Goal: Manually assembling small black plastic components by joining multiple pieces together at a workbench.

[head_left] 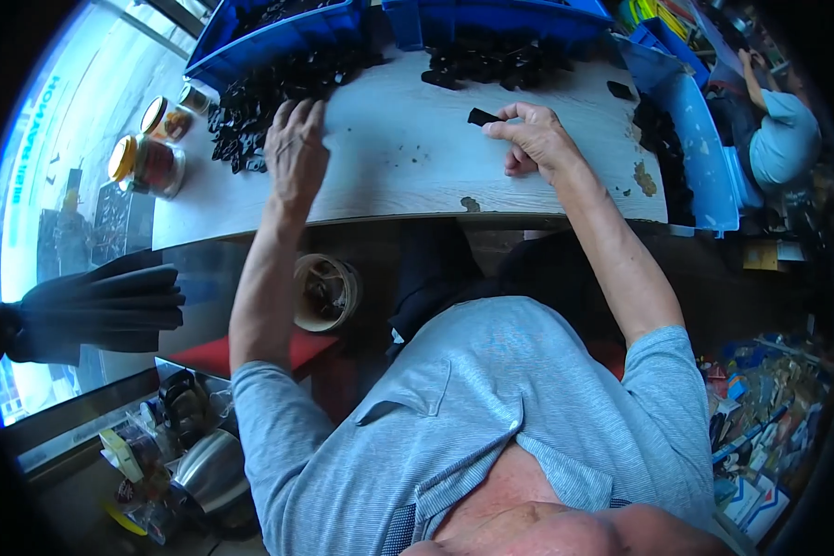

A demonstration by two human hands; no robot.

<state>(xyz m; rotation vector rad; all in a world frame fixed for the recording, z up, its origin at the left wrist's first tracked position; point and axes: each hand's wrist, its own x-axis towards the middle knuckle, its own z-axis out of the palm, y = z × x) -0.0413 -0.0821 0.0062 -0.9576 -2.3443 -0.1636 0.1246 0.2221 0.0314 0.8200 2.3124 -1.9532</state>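
My right hand point(539, 141) pinches a small flat black piece point(481, 117) between thumb and fingertips, just above the right half of the white worktable point(389, 185). Over at the left, my left hand point(296, 146) lies with its fingers stretched toward a heap of small black parts point(239, 120). Its fingertips are at the heap's right edge; whether they touch any part I cannot tell. A second heap of similar black parts point(496, 63) spreads along the far side of the table, beyond my right hand.
Blue bins point(283, 39) line the table's far edge, and a light blue crate point(704, 148) stands at its right end. Yellow-lidded jars point(148, 167) sit at the left. Below the table is a round bucket point(327, 293). Another person point(783, 139) works at far right.
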